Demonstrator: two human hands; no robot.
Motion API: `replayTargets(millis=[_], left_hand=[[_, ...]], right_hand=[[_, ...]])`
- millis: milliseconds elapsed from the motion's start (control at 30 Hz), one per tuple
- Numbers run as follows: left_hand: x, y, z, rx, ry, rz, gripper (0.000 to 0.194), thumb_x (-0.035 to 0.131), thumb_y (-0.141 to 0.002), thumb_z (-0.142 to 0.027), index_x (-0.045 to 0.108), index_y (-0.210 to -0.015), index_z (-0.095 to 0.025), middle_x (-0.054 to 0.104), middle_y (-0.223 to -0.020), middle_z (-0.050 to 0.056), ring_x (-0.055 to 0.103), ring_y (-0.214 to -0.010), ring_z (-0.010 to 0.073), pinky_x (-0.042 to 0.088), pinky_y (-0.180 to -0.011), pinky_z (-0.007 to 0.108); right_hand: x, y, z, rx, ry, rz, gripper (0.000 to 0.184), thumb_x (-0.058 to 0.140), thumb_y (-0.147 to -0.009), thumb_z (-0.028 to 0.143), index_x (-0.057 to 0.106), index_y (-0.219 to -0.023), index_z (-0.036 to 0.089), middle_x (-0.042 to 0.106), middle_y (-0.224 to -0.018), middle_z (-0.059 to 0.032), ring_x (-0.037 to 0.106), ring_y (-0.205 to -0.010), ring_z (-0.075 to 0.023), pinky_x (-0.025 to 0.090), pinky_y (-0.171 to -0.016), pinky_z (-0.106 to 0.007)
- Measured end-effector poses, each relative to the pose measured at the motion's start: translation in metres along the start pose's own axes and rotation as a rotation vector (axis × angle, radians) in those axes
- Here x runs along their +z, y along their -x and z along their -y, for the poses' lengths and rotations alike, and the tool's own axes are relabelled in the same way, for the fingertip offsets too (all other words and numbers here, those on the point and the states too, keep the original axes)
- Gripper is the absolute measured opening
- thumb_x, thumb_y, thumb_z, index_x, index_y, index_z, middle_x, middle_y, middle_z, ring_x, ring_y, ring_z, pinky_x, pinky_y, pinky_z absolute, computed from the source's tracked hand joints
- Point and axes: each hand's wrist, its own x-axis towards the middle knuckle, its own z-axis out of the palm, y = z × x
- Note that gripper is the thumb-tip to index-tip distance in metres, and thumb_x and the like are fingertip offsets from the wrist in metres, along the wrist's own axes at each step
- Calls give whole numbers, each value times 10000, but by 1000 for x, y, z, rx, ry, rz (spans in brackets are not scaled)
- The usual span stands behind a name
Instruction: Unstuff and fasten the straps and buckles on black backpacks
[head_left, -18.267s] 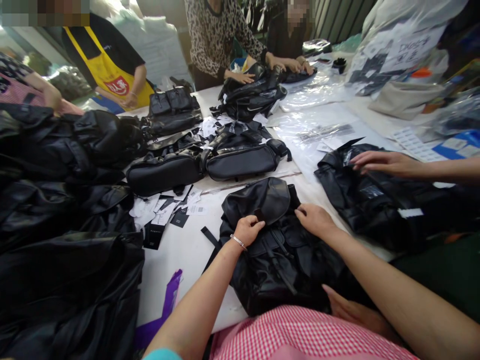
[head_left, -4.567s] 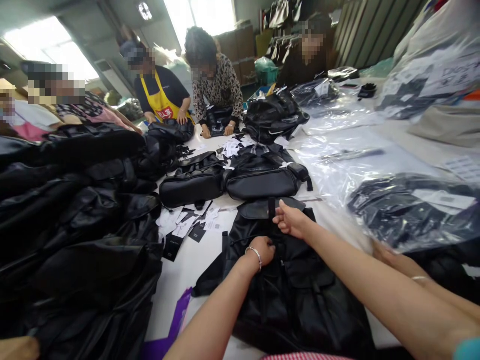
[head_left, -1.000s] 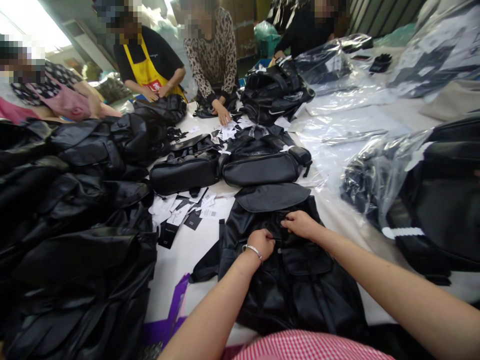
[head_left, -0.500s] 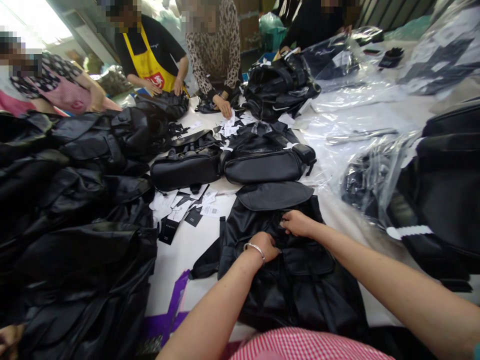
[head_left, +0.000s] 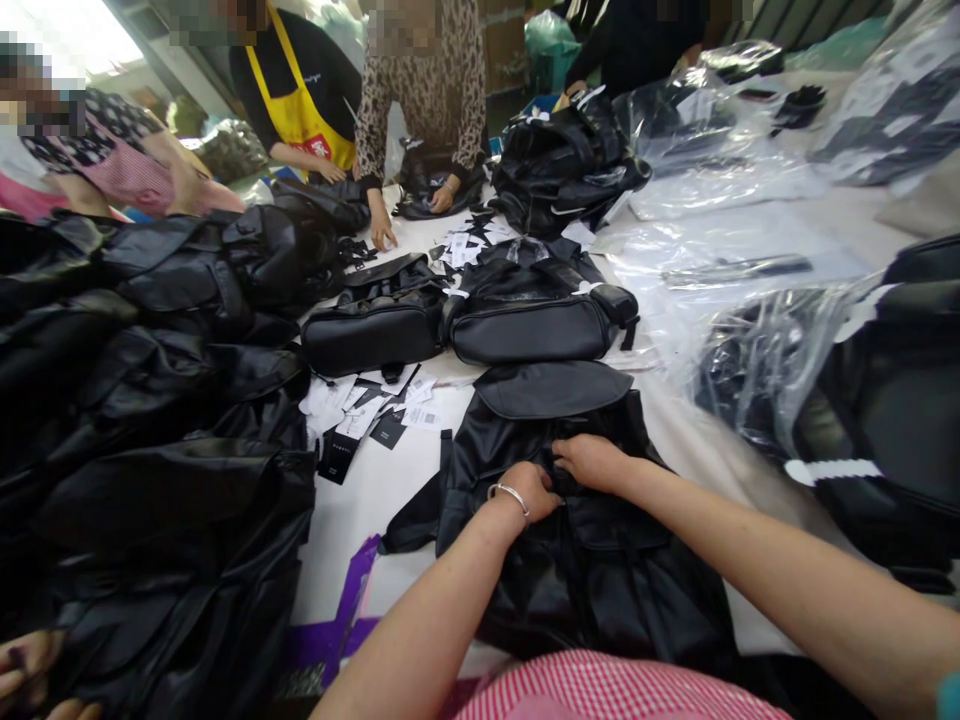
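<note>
A black leather-like backpack (head_left: 592, 560) lies flat on the white table (head_left: 375, 500) right in front of me, its flap thrown open towards the far side. My left hand (head_left: 529, 490), a silver bangle on its wrist, is closed on the bag's gathered mouth. My right hand (head_left: 596, 462) pinches the same spot from the right, fingers curled into the black material. The two hands nearly touch.
Two black waist bags (head_left: 525, 325) lie beyond the backpack, with paper tags (head_left: 360, 410) scattered to the left. Black bags are heaped high at left (head_left: 150, 400). Clear plastic bags (head_left: 735, 250) cover the right. Several other people work at the far side.
My hands have drawn closer together at the backpack's mouth over the last second. A far worker in a spotted top moved a hand to the left across the table.
</note>
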Motion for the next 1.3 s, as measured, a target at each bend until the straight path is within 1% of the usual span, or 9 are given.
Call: replayTargets(millis=[167, 367, 533, 800, 900, 1000, 1067, 1167, 1300], left_hand=[[0, 0, -1, 14, -6, 13, 283, 740, -639, -393, 753, -869, -228, 725, -836, 50, 660, -793, 214, 509, -726, 279], [-1, 2, 1, 15, 16, -2, 306, 753, -634, -387, 749, -896, -228, 724, -847, 40, 655, -781, 194, 506, -742, 266], [1, 0, 3, 3, 32, -12, 303, 755, -628, -385, 747, -886, -225, 721, -829, 40, 654, -768, 195, 505, -740, 272], [4, 1, 4, -5, 107, -64, 256, 777, -611, -358, 742, -824, -220, 710, -762, 27, 654, -748, 194, 505, -747, 275], [4, 0, 4, -9, 176, -120, 234, 703, -701, -295, 726, -915, -201, 714, -798, 32, 652, -757, 180, 507, -751, 268], [5, -4, 2, -1, 255, -176, 333, 624, -772, -245, 670, -1095, -172, 706, -813, 35, 639, -745, 163, 503, -744, 260], [6, -9, 1, 27, 305, -184, 377, 630, -772, -235, 649, -1143, -175, 695, -790, 20, 623, -718, 151, 495, -729, 253], [8, -16, 0, 69, 382, -163, 337, 657, -769, -261, 677, -1096, -187, 675, -750, -4, 596, -675, 130, 479, -677, 230], [10, -22, 2, 83, 459, -144, 195, 658, -773, -263, 721, -926, -160, 660, -726, -11, 567, -665, 113, 460, -660, 216]], right_hand=[[-1, 4, 2, -67, 42, 33, 141, 555, -858, 305, 668, -886, 227, 721, -866, -89, 663, -857, -257, 422, -708, -296], [-1, 7, 0, 57, 21, -47, 250, 483, -908, 366, 653, -964, 192, 710, -916, -130, 658, -870, -260, 423, -706, -302], [0, 2, -6, 128, -79, -85, 239, 522, -892, 381, 657, -893, 183, 707, -902, -110, 651, -860, -234, 406, -693, -278], [4, 0, -8, 163, -302, -134, 172, 550, -862, 273, 652, -788, 157, 687, -767, -72, 619, -740, -176, 381, -644, -246], [1, 3, -10, 135, -399, -113, 164, 529, -849, 232, 633, -742, 164, 658, -657, -30, 589, -632, -147, 376, -595, -235], [-2, 8, -11, 111, -486, -90, 173, 498, -846, 215, 613, -725, 171, 634, -607, 1, 558, -557, -124, 375, -561, -225], [-3, 11, -11, 102, -531, -88, 171, 484, -846, 219, 613, -743, 172, 628, -609, 8, 548, -540, -120, 379, -554, -226], [-3, 14, -11, 90, -575, -98, 164, 492, -832, 223, 619, -741, 174, 625, -623, 8, 552, -567, -127, 390, -579, -234], [-3, 19, -8, 82, -620, -138, 146, 531, -802, 232, 623, -700, 181, 624, -638, -1, 553, -626, -143, 400, -640, -251]])
